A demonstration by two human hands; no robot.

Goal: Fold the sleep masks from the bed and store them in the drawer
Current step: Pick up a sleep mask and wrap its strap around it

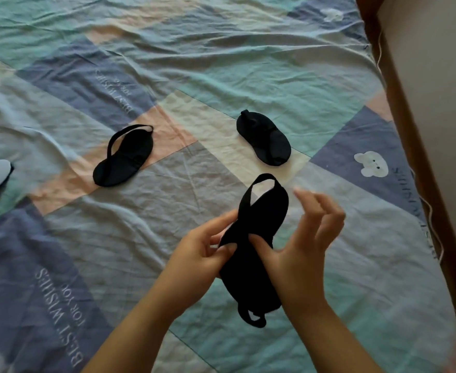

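Black sleep masks (pixel 256 238); teal-blue-peach patchwork sheet (pixel 221 63)

Folded mask (pixel 264 138) behind held mask (pixel 251 265); unfolded mask (pixel 124 157) farther left (all over bedsheet (pixel 194 63)).
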